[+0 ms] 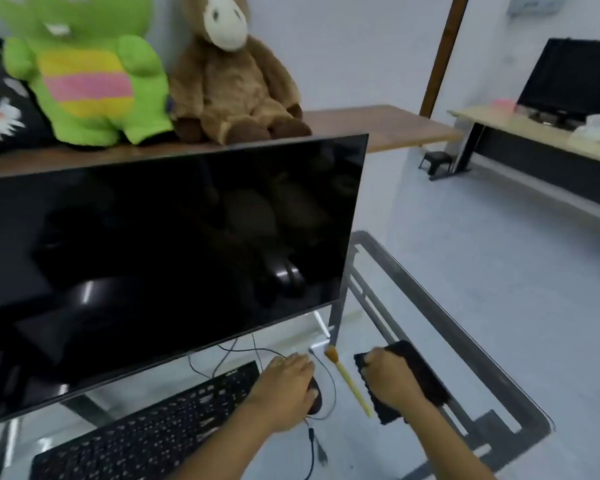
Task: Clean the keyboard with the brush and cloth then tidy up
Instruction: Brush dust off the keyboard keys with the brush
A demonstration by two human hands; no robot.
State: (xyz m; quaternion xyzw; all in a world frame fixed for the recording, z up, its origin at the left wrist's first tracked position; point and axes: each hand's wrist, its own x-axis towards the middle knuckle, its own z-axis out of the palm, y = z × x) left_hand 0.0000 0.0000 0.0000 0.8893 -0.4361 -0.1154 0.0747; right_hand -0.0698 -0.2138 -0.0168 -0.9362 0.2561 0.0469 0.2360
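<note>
Both forearms enter from the bottom edge, nearest the lens. Left hand (pixel 284 382) lies palm-down over the black mouse (pixel 315 398), fingers curved across its top; the grip looks loosely closed on it, though whether it is actually lifting or only resting cannot be told. Right hand (pixel 388 381) sits on the dark cloth (pixel 414 379), fingers curled at the cloth's far-left corner; grip appears part-closed, pinching or pressing the fabric, exact hold unclear because of motion blur.

Brush (pixel 347 377), pale handle with tan bristles pointing away from the person, lies flat on the glass counter (pixel 465 355) in the gap between the two hands, just beside the cloth's left edge, touched by neither hand.

Keyboard (pixel 146 427), black, sits to the left of the left hand and nearer the person, under the lower edge of the dark monitor (pixel 170 258). Cables (pixel 312 441) trail from the mouse toward the counter's near edge.

Judgement on progress: no dust or wipe marks can be resolved on the keys, so whether cleaning is done cannot be read directly. Neither tool is on the keyboard; both lie off to the side. Hands on mouse and cloth fit either setting up or the tidy-up stage. Left to do, at minimum: brush and cloth put away, mouse settled in place.
</note>
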